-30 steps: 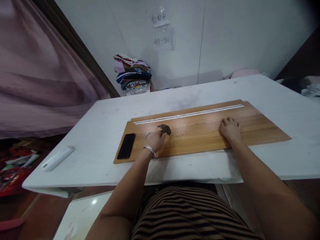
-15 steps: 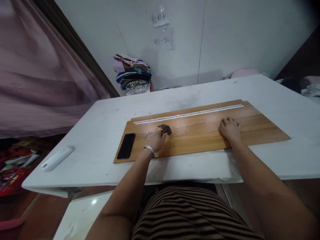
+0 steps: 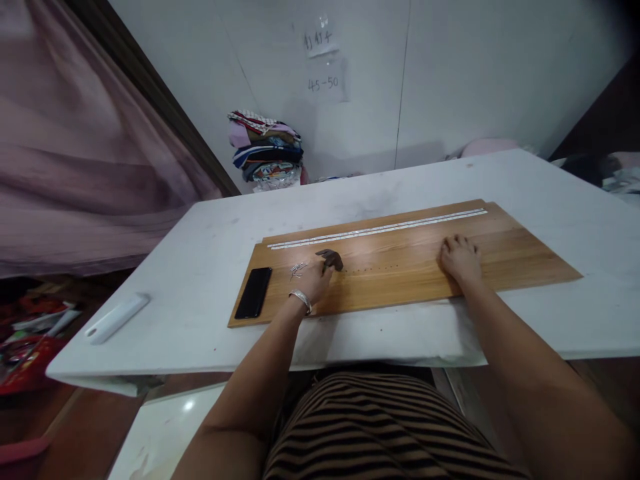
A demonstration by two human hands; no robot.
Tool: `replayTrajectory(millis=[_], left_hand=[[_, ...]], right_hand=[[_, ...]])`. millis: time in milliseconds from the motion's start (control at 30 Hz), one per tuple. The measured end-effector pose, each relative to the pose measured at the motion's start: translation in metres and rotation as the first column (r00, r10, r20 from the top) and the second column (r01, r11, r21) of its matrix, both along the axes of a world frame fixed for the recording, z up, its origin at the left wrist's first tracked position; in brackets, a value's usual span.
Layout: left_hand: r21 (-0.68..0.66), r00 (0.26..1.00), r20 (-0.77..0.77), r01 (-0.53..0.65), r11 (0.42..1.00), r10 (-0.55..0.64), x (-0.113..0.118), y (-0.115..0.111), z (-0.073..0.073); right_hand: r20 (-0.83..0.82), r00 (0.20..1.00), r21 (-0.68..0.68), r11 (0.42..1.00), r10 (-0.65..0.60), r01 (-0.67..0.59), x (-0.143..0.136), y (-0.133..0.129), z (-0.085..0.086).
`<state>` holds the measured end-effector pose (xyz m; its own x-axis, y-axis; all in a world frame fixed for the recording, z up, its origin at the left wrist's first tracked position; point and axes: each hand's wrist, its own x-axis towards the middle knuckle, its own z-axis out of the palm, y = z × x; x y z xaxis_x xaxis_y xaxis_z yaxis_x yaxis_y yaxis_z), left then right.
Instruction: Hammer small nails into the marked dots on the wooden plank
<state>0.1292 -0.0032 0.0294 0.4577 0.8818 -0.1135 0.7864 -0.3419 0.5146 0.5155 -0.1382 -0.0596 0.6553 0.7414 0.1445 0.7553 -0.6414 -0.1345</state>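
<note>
My left hand (image 3: 314, 281), with a silver bracelet at the wrist, is closed around a claw hammer (image 3: 331, 259) close to its dark metal head. The rest of the hammer is hidden by the hand. Just left of it lies a small loose pile of nails (image 3: 297, 269) on a wood-grain board (image 3: 400, 287). To the right of the hammer head a row of small dark dots runs along the board; whether they are nail heads or holes I cannot make out. My right hand (image 3: 461, 259) rests on the board further right, fingers spread and holding nothing.
Two pale measuring strips (image 3: 375, 230) run along the board's far side. A black phone (image 3: 253, 293) lies at its left end. The white table (image 3: 180, 287) carries a white handle-like object (image 3: 119, 318). Folded clothes (image 3: 267, 147) are stacked against the wall.
The view has shifted very slightly. Both hands and the hammer stay in nearly the same place on the board.
</note>
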Motion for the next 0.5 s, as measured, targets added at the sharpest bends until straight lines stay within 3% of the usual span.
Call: replayTrajectory(millis=[500], left_hand=[[0.001,1.0,0.016,-0.004,1.0,0.004,0.0013,-0.0014,0.0011]], right_hand=[[-0.017,1.0,0.025,1.0,-0.001,0.001,-0.0034,-0.0006,0.004]])
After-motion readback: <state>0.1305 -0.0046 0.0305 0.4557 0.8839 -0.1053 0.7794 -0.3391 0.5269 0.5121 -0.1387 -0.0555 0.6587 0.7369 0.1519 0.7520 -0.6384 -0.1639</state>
